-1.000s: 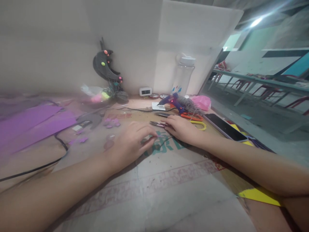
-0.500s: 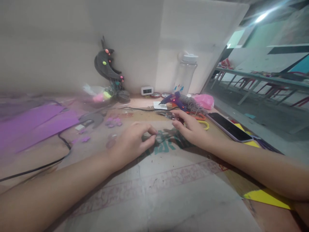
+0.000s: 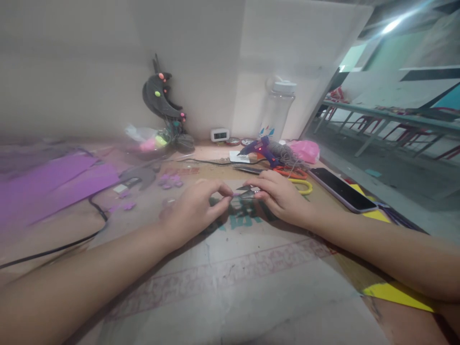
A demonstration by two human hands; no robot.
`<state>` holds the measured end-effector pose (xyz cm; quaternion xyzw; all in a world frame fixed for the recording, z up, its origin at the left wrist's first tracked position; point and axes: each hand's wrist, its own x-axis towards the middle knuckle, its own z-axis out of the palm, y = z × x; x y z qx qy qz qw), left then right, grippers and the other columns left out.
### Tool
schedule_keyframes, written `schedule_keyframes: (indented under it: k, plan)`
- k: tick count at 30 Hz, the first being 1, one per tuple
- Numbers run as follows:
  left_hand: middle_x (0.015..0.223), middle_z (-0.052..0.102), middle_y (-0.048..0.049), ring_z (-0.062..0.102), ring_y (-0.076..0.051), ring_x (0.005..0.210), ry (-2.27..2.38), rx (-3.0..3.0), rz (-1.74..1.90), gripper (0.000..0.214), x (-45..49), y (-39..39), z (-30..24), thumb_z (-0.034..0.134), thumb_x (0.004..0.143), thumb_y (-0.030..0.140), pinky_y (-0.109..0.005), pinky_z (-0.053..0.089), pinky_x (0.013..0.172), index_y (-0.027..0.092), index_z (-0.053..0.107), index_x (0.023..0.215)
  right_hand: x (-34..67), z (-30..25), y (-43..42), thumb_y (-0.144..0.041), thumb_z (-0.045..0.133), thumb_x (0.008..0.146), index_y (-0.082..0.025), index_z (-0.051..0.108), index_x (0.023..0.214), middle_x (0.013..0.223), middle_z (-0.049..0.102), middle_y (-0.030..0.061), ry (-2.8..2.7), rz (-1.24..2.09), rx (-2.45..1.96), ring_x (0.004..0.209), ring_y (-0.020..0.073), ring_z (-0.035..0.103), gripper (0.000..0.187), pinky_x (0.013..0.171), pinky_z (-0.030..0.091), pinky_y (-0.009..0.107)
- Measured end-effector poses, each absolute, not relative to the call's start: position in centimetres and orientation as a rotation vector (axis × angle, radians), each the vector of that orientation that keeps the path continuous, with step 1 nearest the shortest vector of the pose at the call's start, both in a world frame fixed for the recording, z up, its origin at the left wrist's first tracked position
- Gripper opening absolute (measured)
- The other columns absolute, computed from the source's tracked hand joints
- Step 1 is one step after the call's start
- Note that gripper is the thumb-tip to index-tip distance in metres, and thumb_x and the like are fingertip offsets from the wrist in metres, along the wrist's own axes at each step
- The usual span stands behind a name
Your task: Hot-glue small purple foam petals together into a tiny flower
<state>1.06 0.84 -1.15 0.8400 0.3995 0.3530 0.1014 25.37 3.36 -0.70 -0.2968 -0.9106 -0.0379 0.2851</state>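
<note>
My left hand (image 3: 196, 208) rests on the cardboard-covered table (image 3: 251, 282) with thumb and fingers pinched on a tiny purple piece (image 3: 235, 194). My right hand (image 3: 282, 194) is closed round a small pair of snips (image 3: 247, 192), whose blades point left at that purple piece. The two hands almost meet at the middle of the table. Small purple foam flowers (image 3: 168, 180) lie just beyond my left hand.
Purple foam sheets (image 3: 46, 184) and a black cable (image 3: 95, 211) lie at the left. A glue gun (image 3: 259, 148), orange scissors (image 3: 293, 173), a phone (image 3: 341, 190), a water bottle (image 3: 276, 112), a small clock (image 3: 220, 134) and a dark crescent ornament (image 3: 160, 98) stand beyond my hands.
My right hand reached back toward the tools, took up the small snips, and brought them in to the purple piece pinched in my left hand. My left hand stayed in place.
</note>
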Motion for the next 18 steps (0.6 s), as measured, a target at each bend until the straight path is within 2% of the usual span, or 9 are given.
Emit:
schedule_keyframes:
  k: [9,18]
  plan:
    - [0.091,0.069,0.0033,0.062,-0.016,0.088,1.184,2.472,1.033,0.008,1.10,0.79,-1.05,0.055,0.086,0.025,-0.029,0.043,0.080,0.023,0.062,0.089,25.25,-0.80,3.40,-0.041,0.033,0.098,-0.012,0.063,0.108,0.088,0.061,0.0123,-2.454,-0.171,-0.733,0.083,0.0218,0.052,0.043,0.074,0.042,0.035]
    - [0.089,0.069,0.0028,0.062,-0.016,0.087,1.173,2.460,1.013,0.008,1.07,0.73,-1.07,0.055,0.086,0.025,-0.029,0.043,0.079,0.023,0.062,0.088,25.12,-0.62,3.30,-0.041,0.033,0.098,-0.013,0.063,0.105,0.086,0.062,0.0108,-2.460,-0.184,-0.715,0.079,0.0203,0.051,0.042,0.071,0.040,0.033]
